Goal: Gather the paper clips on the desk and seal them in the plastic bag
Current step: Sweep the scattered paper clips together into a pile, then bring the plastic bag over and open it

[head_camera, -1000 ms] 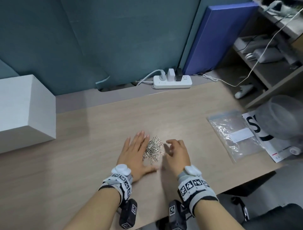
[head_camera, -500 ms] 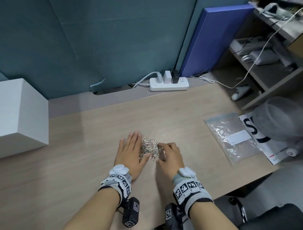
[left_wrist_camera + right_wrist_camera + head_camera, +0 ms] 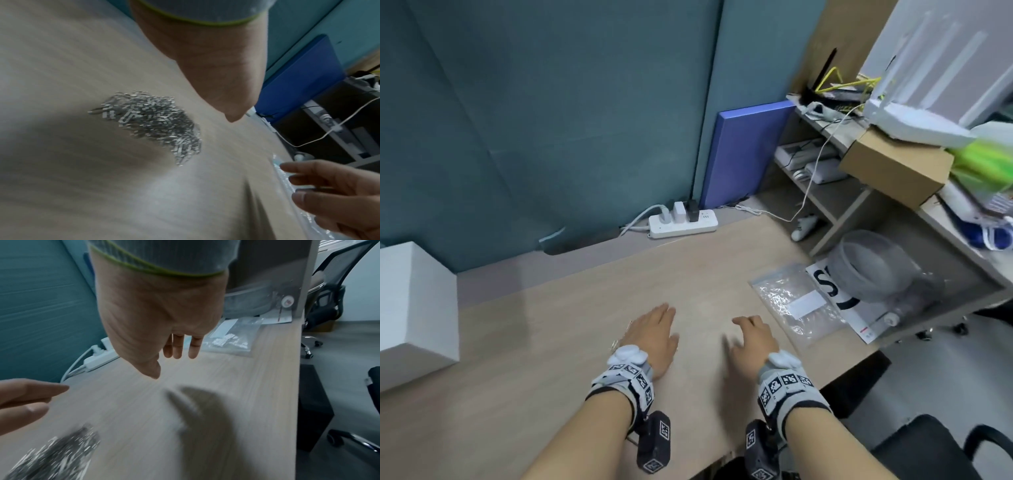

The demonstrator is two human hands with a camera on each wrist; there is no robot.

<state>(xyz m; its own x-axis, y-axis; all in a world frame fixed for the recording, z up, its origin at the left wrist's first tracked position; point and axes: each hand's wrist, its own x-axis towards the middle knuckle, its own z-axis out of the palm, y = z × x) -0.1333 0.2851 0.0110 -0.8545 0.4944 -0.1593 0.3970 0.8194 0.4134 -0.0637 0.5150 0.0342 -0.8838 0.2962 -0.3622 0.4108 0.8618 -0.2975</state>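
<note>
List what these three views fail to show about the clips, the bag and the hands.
- Paper clips: in the head view the left hand covers the pile; both wrist views smear it, so no count.
- Plastic bag: seal state too small and glary in the head view.
- Right hand: fingertips blurred in the head view; contact with the desk unclear.

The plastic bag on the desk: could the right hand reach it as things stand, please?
Probably yes: the right hand hovers open beside the plastic bag, with only bare desk between them.
</note>
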